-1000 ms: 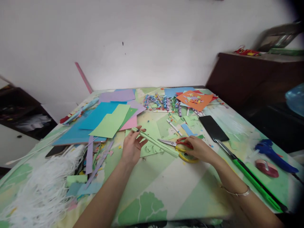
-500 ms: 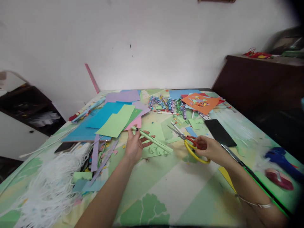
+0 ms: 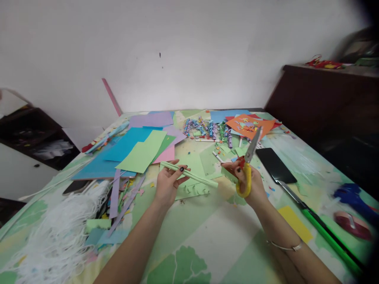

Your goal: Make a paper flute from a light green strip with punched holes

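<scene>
Between the thumb and fingers of my left hand [image 3: 168, 182] is a thin, light green rolled paper strip [image 3: 198, 178], slanting down to the right. My right hand [image 3: 251, 183] is closed on scissors [image 3: 248, 165] with yellow and red handles; their blades point up and away. The right fingertips are close to the strip's right end but apart from it. Under and behind my left hand lie pale green paper pieces [image 3: 194, 191], with small curled cuttings on them.
Stacked coloured sheets [image 3: 142, 152] lie at the left, beside a heap of white cord [image 3: 56, 240]. Curled paper pieces [image 3: 211, 128] and an orange sheet [image 3: 263, 126] are at the back. A black phone [image 3: 275, 165], a green-handled tool [image 3: 322, 228] and a yellow paper [image 3: 296, 225] lie right.
My right hand has turned the scissors from pointing left to pointing up, with its fingertips now nearer the strip. The left thumb has shifted along the strip, which lies slightly flatter.
</scene>
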Tool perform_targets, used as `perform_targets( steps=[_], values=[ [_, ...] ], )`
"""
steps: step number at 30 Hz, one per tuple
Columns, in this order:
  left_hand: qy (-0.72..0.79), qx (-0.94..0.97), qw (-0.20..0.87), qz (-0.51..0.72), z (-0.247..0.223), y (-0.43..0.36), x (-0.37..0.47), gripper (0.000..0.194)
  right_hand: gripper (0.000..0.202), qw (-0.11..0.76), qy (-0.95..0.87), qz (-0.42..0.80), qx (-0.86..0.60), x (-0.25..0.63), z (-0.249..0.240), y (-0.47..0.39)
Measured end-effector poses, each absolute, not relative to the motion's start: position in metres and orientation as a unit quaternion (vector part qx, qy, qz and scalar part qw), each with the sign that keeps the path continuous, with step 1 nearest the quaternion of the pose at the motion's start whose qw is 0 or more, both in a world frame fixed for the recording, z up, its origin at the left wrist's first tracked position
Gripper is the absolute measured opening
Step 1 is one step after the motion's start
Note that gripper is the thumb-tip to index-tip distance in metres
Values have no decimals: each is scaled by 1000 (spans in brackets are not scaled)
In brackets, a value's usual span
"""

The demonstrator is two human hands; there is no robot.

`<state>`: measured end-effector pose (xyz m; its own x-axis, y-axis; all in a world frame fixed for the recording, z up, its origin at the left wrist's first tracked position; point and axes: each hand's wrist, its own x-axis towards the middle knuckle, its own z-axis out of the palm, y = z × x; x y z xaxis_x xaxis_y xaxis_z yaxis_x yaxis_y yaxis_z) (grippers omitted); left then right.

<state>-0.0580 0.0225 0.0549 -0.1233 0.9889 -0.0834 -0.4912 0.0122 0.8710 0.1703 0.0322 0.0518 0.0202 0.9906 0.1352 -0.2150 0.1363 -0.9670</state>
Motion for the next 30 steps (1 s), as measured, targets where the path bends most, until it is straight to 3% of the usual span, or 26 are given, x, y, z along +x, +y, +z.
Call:
perform_targets(
  steps=[7, 12, 19, 24, 27, 30],
  values=[
    [420, 325, 691, 489, 46, 14, -34, 15, 40, 569, -394, 652, -310, 177, 40, 29],
    [417, 378, 709, 424, 46, 6, -15, 28, 38, 534, -375, 691, -311, 165, 43, 18],
    [457, 400, 687, 399, 50, 8, -17, 29, 44, 511, -397, 691, -321, 161, 49, 15],
    [576, 416, 543, 447, 69, 17, -92, 32, 52, 568, -398, 645, -320, 177, 40, 30],
    [764, 506, 217, 338, 81, 10, -151, 23, 43, 576, -360, 663, -315, 182, 35, 35],
    [788, 498, 82, 353, 89, 0, -173, 26, 36, 565, -340, 680, -322, 178, 34, 32]
  ],
)
